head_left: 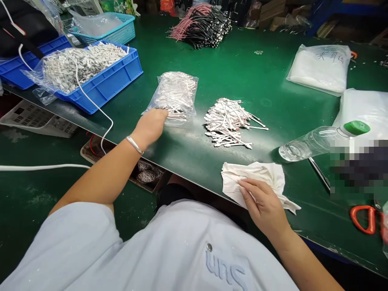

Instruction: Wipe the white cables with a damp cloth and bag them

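Right, head view: the clear plastic bag [176, 91] is seen flat on the desk [182, 155], filled w/ thin white pcs, its near end touched by the L hand [149, 127]. Prob. light per pc but moderately heavy as a lot; film judged soft & slippery, contents liable to shift or spill. Best gripped w/ film & contents bunched together, not by a loose edge. Loose pile [227, 121] of similar pcs is spread just beside; thin leads could be bent or tangled, so best lifted in small bunches. L arm is stretched fwd, elbow out, back of hand up; fingers curled, but whether anything is clamped can't be told. R hand [266, 204] is held low over the white cloth [253, 176], thumb & index tips close together; whether cloth is pinched can't be told.
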A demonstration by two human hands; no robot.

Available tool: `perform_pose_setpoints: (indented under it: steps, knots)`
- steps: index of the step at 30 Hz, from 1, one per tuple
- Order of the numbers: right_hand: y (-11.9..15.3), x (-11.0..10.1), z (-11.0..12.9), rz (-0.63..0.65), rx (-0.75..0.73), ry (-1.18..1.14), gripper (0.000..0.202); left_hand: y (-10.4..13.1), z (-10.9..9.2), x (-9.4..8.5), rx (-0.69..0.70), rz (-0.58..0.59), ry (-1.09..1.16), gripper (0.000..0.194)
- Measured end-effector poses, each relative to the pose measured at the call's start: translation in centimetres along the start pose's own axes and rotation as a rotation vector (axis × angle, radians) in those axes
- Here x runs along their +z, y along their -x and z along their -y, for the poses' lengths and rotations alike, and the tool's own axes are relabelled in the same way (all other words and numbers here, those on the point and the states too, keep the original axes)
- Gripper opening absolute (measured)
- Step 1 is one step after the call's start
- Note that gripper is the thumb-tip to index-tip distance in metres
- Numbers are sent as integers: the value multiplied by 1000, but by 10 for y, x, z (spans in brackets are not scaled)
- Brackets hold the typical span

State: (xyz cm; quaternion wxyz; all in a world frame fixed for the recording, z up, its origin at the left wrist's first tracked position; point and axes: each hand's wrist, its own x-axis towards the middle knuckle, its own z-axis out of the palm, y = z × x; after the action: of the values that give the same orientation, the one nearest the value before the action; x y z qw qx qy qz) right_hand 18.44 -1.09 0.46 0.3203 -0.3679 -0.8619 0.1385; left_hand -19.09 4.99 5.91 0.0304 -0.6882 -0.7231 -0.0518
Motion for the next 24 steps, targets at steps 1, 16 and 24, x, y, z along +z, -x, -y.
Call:
perform_pose_setpoints:
  steps: [1, 16, 24]
  knots:
    - [3, -1, 1, -8, -3, 0, 24, -8, 4, 0, -27, 2, 17, 27]
    - [20, 3, -10, -79, 101, -27, 19, -20, -104, 9, 288, 67, 192, 19]
    - [20, 10, -7, -123, 147, 14, 21, -64, -181, 26, 501, 216, -108, 29]
